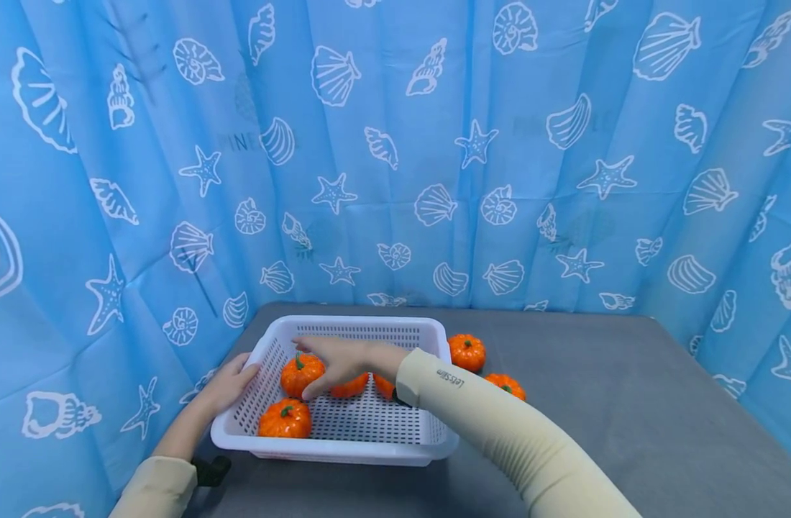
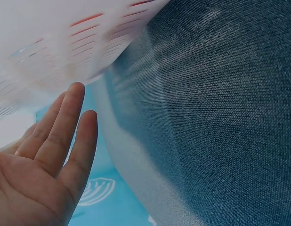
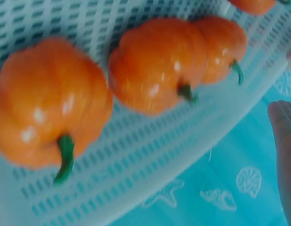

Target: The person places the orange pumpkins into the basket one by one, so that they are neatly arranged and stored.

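A white perforated plastic basket [image 1: 344,453] stands on the table with several orange toy pumpkins [image 1: 285,421] in it, their stems green. At its left rim is my left hand [image 1: 229,381], thumb at the rim. Its fingers extend straight beside the basket's outer wall [image 2: 84,42] in the left wrist view. My right hand [image 1: 340,360] reaches over the basket with fingers and thumb spread, close by a pumpkin [image 1: 300,375] at the back left. Hand and forearm partly cover other pumpkins. The right wrist view shows pumpkins [image 3: 56,103] in a row along the basket wall; nothing is held by this hand.
Two more pumpkins lie outside the basket on its right, one near the rim [image 1: 467,352] and another [image 1: 507,385] partly behind the right sleeve. The grey table [image 1: 628,403] extends to the right. A blue curtain [image 1: 395,180] with white shells hangs behind and at both sides.
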A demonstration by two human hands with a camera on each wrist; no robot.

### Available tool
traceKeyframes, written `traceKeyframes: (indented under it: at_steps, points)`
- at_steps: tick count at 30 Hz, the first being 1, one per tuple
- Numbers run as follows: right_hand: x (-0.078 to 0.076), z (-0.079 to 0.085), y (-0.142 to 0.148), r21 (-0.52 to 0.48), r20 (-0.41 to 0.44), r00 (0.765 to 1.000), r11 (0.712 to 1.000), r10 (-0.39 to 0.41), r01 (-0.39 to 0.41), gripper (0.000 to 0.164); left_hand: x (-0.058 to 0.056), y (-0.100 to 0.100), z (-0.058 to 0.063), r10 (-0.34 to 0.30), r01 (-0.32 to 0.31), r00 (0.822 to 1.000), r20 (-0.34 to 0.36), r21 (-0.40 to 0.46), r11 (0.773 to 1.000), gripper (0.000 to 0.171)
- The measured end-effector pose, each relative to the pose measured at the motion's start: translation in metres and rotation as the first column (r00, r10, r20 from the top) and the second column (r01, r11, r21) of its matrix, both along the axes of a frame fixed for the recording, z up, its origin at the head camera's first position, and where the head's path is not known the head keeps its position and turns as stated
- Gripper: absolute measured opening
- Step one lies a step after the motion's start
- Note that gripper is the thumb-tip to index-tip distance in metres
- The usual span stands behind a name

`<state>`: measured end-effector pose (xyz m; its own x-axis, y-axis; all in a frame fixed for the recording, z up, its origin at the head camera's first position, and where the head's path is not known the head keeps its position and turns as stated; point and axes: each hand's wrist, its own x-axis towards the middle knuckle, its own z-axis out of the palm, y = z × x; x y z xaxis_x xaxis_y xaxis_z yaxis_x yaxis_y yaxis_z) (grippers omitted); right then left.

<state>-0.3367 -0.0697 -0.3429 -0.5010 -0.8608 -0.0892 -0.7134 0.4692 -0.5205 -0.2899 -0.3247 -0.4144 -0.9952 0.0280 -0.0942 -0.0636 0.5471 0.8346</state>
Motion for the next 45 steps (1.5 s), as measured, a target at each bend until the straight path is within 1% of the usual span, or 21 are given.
traceKeyframes:
  at_steps: [6, 12, 15, 18, 22, 26, 29, 32, 36, 40, 45]
  points:
    - [-0.013, 0.018, 0.022, -0.039, -0.043, 0.998, 0.999, -0.037, 0.035, 0.091, 0.001, -0.001, -0.001, 0.002, -0.002, 1.0, 0.006, 0.011, 1.0, 0.056]
    - [-0.028, 0.032, 0.054, -0.074, -0.088, 0.989, 0.991, -0.118, 0.111, 0.092, -0.001, 0.0, 0.0, 0.003, -0.004, 1.0, 0.019, 0.033, 0.999, 0.056]
    - [-0.037, 0.036, 0.072, -0.102, -0.092, 0.982, 0.982, -0.167, 0.158, 0.091, -0.001, 0.001, 0.0, -0.005, 0.004, 1.0, 0.024, 0.04, 0.999, 0.055]
    - [-0.048, 0.039, 0.09, -0.127, -0.099, 0.971, 0.971, -0.217, 0.204, 0.091, -0.001, 0.002, -0.001, 0.001, -0.002, 1.0, 0.02, 0.037, 0.999, 0.053]
    - [-0.058, 0.042, 0.113, -0.149, -0.083, 0.955, 0.951, -0.286, 0.272, 0.091, 0.0, 0.002, 0.0, 0.002, -0.003, 1.0, 0.021, 0.034, 0.999, 0.052]
    - [-0.064, 0.04, 0.135, -0.157, -0.057, 0.941, 0.934, -0.334, 0.322, 0.092, 0.002, 0.003, 0.0, 0.005, -0.006, 1.0, 0.028, 0.038, 0.999, 0.053]
    - [-0.067, 0.035, 0.149, -0.164, -0.029, 0.931, 0.92, -0.364, 0.355, 0.093, 0.002, 0.003, 0.0, 0.005, -0.006, 1.0, 0.03, 0.044, 0.999, 0.054]
    - [-0.069, 0.029, 0.163, -0.175, -0.01, 0.919, 0.906, -0.394, 0.387, 0.094, 0.003, 0.003, 0.0, 0.004, -0.005, 1.0, 0.027, 0.048, 0.999, 0.054]
    - [-0.071, 0.02, 0.181, -0.169, -0.006, 0.894, 0.882, -0.447, 0.44, 0.094, 0.004, 0.004, 0.001, 0.008, -0.009, 1.0, 0.024, 0.045, 0.999, 0.055]
    - [-0.074, 0.01, 0.199, -0.157, 0.011, 0.877, 0.865, -0.481, 0.477, 0.093, 0.005, 0.003, 0.002, 0.007, -0.008, 1.0, 0.027, 0.037, 0.999, 0.056]
    - [-0.076, 0.002, 0.222, -0.144, 0.022, 0.867, 0.856, -0.498, 0.496, 0.095, 0.003, 0.003, 0.003, 0.002, -0.003, 1.0, 0.023, 0.038, 0.999, 0.055]
